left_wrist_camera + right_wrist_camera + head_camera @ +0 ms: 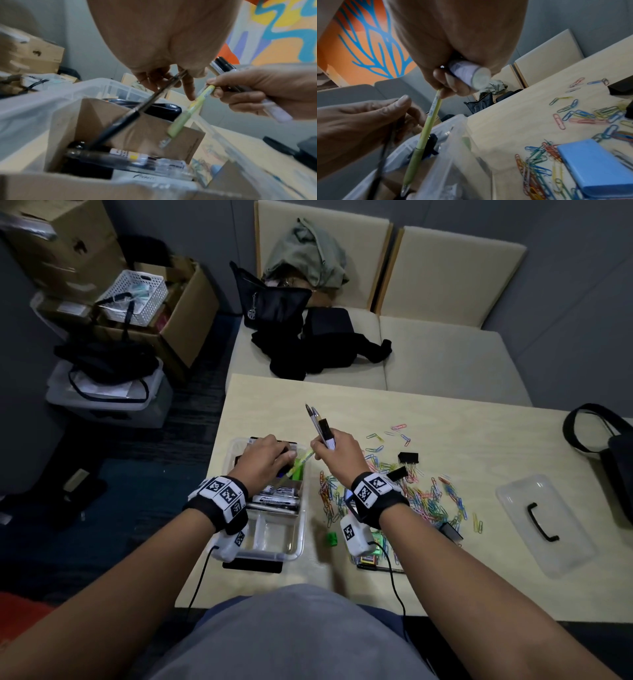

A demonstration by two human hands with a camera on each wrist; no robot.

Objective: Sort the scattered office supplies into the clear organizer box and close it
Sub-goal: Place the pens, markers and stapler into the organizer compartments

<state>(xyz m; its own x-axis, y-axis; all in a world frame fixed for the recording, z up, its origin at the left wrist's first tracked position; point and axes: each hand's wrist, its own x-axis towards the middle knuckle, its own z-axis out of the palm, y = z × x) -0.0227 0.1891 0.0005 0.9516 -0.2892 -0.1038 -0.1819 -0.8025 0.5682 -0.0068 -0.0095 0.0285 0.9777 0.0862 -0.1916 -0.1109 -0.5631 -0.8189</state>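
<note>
The clear organizer box [301, 529] stands at the table's left, with several markers [277, 498] lying in its cardboard-lined compartment [145, 128]. My left hand [270, 455] hovers over the box's far end and pinches a black pen [120, 125] that slants down into that compartment. My right hand [334, 453] is just right of it, gripping a bundle of pens and markers [320, 426] upright. Its fingertips also pinch a green pen [298, 465] whose tip points down into the box [453, 121]. In the right wrist view, the green pen [426, 128] passes beside my left hand [368, 121].
Several coloured paper clips [428, 494] and black binder clips [407, 457] lie scattered right of the box. The clear lid [544, 522] with a black handle lies at the table's right. A small green item [331, 538] and a blue block [594, 169] sit near my right wrist. A black bag [613, 453] sits at the right edge.
</note>
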